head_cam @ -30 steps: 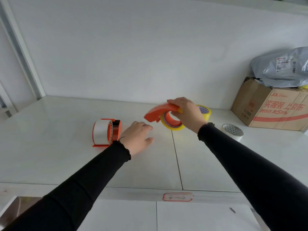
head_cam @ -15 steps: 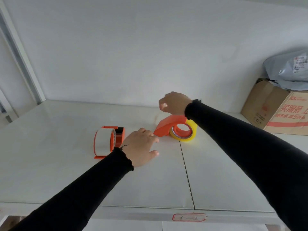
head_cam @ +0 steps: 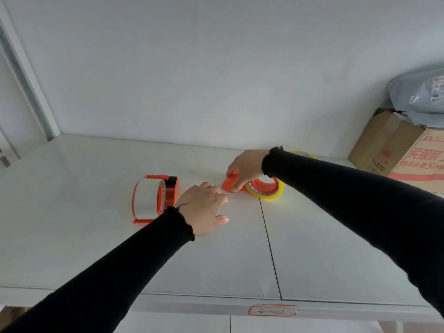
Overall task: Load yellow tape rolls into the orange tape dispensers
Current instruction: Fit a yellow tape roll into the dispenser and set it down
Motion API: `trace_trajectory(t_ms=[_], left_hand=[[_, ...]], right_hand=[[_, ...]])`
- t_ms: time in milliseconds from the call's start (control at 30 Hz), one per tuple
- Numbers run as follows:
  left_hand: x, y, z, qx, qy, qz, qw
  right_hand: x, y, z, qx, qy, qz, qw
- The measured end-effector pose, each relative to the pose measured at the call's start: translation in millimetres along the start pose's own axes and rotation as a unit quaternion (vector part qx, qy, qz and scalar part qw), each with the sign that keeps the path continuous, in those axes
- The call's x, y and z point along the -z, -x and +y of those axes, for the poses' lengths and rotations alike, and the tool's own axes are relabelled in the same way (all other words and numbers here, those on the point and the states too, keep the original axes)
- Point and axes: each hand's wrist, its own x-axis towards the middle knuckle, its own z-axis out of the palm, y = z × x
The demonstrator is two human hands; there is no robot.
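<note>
An orange tape dispenser with a yellow tape roll on its hub lies on the white table near the middle. My right hand grips the dispenser's orange handle end from above. My left hand rests palm down on the table just left of it, fingers loosely apart, holding nothing. A second orange dispenser stands to the left with a pale, whitish roll in it. Another yellow roll peeks out behind my right forearm.
A brown cardboard box with red print sits at the back right, with a grey plastic parcel bag on top. A white wall runs behind the table. A seam crosses the tabletop. A red-outlined label marks the front edge.
My right hand set the loaded dispenser down on the table, lifted off briefly, and now grips its handle end again. My left hand has barely moved. The view shifted left.
</note>
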Motion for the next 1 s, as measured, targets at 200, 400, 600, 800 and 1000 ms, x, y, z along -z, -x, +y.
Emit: trace_trajectory(t_ms=[200,400,600,800,1000], left_hand=[[2.9,-6.7,2.3,0.007,-0.026,-0.023,0.999],[0.2,-12.8,6.7,0.019,-0.042,-0.056,0.997],[5.0,-14.6,16.1,0.020,-0.035,-0.061,0.997],[4.0,-9.4,21.1,0.020,-0.038,-0.054,0.998],[7.1,-6.0,28.4,0.010,-0.043,-0.043,0.998]], right_hand=[[-15.9,4.6,7.2,-0.009,-0.039,0.093,0.995],[-32.0,26.4,31.3,-0.021,-0.022,0.092,0.995],[-35.4,33.1,36.7,-0.022,-0.014,0.076,0.997],[-44.7,53.4,49.8,-0.039,-0.026,0.058,0.997],[-57.7,74.6,59.8,-0.047,-0.021,0.071,0.996]])
